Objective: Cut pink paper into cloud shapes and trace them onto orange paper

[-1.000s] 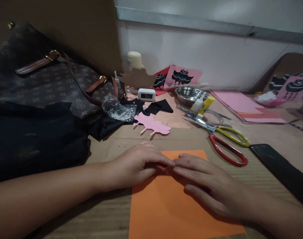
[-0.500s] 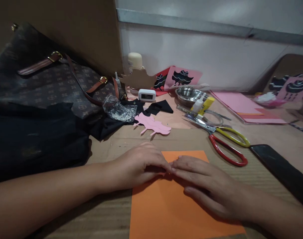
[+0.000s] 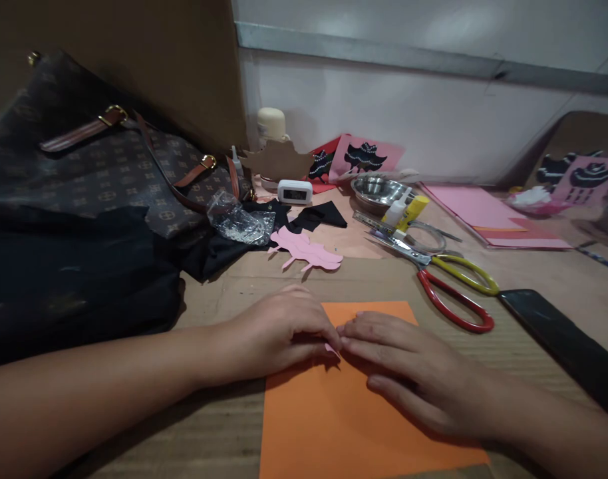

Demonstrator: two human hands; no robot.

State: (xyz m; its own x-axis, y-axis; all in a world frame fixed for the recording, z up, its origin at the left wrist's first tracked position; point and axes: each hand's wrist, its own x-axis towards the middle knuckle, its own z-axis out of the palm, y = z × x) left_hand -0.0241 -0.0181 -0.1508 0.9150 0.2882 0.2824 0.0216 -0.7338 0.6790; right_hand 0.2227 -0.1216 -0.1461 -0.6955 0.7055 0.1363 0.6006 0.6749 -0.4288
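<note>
Left hand (image 3: 277, 336) grip pinching pink paper (image 3: 332, 350), tip pointing near right, long axis hidden, right hand (image 3: 424, 369) flattened.

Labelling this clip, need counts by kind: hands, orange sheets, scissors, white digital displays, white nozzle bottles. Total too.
Left hand, right hand: 2
Orange sheet: 1
Scissors: 1
White digital display: 1
White nozzle bottles: 2
Total: 7

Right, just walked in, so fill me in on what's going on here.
A person's left hand pinches a small pink piece over an orange sheet. The right hand is spread over the sheet, its fingertips close to the left's. A larger pink cut-out and scissors lie beyond the hands, with neither hand on them.
</note>
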